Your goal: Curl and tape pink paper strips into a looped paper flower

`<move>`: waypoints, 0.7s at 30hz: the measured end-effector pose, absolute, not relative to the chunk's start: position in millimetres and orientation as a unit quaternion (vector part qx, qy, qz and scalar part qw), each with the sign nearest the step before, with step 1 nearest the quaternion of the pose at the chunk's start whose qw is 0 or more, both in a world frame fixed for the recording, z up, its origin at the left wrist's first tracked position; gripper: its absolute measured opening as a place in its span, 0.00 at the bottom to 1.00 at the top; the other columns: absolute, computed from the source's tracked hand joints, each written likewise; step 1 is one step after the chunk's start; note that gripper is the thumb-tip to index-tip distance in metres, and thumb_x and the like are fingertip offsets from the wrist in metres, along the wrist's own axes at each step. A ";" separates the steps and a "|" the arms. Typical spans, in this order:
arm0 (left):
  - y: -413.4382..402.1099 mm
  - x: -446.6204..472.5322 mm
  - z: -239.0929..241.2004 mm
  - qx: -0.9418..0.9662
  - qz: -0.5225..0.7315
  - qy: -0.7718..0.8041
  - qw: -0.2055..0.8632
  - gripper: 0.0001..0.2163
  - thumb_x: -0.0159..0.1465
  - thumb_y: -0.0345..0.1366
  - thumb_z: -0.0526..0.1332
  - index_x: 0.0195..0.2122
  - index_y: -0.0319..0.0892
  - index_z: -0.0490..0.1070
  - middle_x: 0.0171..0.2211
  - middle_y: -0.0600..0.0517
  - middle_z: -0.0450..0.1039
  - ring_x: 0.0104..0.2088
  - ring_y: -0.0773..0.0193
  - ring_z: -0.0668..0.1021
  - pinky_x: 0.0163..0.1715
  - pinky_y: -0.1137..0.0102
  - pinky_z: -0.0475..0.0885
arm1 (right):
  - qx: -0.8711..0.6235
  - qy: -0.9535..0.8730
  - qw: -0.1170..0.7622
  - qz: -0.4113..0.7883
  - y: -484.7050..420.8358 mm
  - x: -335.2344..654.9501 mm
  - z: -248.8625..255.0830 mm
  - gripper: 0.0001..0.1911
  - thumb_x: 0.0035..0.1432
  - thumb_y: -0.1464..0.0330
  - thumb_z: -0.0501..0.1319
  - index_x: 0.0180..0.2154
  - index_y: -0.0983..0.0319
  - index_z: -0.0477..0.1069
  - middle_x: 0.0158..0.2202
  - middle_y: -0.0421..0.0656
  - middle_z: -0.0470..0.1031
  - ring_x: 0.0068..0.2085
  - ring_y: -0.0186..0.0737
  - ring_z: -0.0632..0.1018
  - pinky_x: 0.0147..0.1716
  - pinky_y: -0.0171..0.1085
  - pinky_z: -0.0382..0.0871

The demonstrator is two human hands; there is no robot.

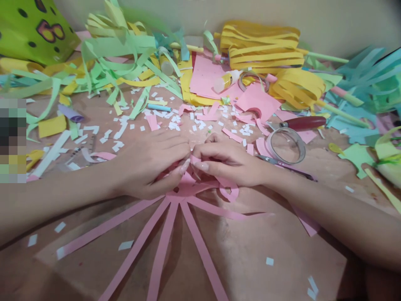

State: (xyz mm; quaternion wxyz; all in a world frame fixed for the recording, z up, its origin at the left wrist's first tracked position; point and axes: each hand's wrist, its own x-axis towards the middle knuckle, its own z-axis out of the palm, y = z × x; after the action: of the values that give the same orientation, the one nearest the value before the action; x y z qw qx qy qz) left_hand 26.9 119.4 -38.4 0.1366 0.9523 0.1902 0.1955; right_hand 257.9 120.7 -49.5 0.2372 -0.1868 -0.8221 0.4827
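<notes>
Both hands meet over a pink paper piece cut into long strips (180, 195), which fan out from a small center across the table toward me. My left hand (156, 161) has its thumb and fingers pinched on the far part of this pink paper. Close beside it, my right hand (227, 161) pinches a pink strip between thumb and curled fingers. Under the right hand, one strip bends into a loop (230, 192). At the tip of the leftmost strip sits a white piece (60, 252). My fingers hide the exact spot being gripped.
Right of my hands lie a tape roll (287, 146), scissors (282, 164) and a red-handled tool (305, 122). Small white paper bits (178, 121) scatter beyond. Farther back are a glue bottle (227, 81), yellow looped paper strips (263, 46), green strips (119, 46) and a green bag (34, 31).
</notes>
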 end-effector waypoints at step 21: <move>115.6 29.0 -41.3 0.949 0.196 0.194 0.151 0.08 0.68 0.30 0.50 0.31 0.44 0.59 0.27 0.51 0.66 0.28 0.59 0.67 0.30 0.63 0.59 | -0.218 -0.866 0.203 0.402 122.1 257.5 -48.8 0.18 0.73 0.64 0.49 0.29 0.62 0.63 0.27 0.35 0.66 0.32 0.32 0.65 0.46 0.39 0.55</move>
State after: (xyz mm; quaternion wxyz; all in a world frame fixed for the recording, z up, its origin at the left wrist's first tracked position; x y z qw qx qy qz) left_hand 29.0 115.6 -41.3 0.1514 0.9491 0.1941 0.1963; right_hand 257.5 122.1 -48.8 0.2031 -0.2178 -0.8658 0.4022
